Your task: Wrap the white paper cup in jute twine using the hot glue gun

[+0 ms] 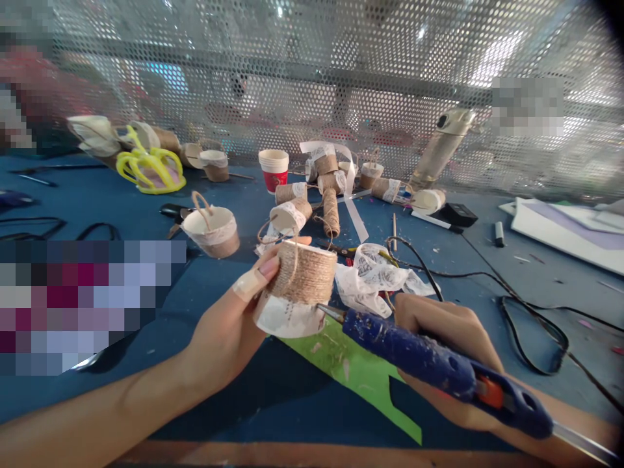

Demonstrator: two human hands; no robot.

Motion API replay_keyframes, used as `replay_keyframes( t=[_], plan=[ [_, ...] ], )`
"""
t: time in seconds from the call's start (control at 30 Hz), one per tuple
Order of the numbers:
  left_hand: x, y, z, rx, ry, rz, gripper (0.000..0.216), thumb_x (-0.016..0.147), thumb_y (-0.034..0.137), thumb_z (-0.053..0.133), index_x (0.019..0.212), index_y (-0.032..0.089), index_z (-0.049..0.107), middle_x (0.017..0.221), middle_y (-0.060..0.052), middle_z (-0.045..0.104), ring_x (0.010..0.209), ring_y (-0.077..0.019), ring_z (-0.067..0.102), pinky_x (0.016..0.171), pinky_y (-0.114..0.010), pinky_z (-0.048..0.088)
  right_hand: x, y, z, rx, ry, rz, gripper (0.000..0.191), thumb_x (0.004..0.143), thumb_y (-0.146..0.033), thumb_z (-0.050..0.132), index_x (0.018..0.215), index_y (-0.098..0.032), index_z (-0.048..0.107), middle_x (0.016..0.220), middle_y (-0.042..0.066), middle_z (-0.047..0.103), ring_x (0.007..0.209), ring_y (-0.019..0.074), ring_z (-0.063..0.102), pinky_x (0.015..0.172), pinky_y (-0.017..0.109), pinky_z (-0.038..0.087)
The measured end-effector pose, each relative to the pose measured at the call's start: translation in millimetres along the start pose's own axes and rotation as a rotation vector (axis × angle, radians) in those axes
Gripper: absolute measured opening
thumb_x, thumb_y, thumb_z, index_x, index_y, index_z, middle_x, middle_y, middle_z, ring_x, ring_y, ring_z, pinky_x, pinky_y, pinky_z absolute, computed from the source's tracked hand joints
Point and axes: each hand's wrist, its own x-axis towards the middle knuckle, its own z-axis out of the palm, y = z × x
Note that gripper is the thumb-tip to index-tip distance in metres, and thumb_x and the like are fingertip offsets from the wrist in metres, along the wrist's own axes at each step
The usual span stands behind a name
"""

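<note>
In the middle of the head view, my left hand [229, 318] is closed around a paper cup [305, 276], tilted with its white, unwrapped end toward me. Brown twine covers the rest of the cup, and a twine handle loops along its side. My right hand [448, 351] grips a blue hot glue gun [414, 354]. The gun's metal nozzle meets, or nearly meets, the cup where the twine ends and the white paper begins. A bandage [249, 281] is wrapped around my left thumb. Under the cup lies a green sheet [351, 370] with a cut-out edge.
White lace [370, 273] lies bunched behind the glue gun, near a black cable [507, 325]. Several twine-wrapped cups, a red cup stack [273, 170] and a yellow crown-like piece [151, 170] stand farther back. A perforated metal screen [341, 78] closes off the table's far side.
</note>
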Motion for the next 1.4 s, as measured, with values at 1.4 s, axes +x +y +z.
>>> replay_keyframes(
  t=[1.4],
  plan=[
    [-1.5, 7.6, 2.0, -0.044, 0.047, -0.161, 0.048, 0.069, 0.044, 0.088, 0.109, 0.019, 0.08, 0.106, -0.011, 0.084, 0.087, -0.0278, 0.077, 0.069, -0.035, 0.063, 0.3, 0.8, 2.0, -0.067, 0.045, -0.04, 0.027, 0.078, -0.019, 0.061, 0.074, -0.024, 0.035, 0.065, -0.009, 0.037, 0.054, 0.0084, 0.036, 0.051, 0.02, 0.028]
  ],
)
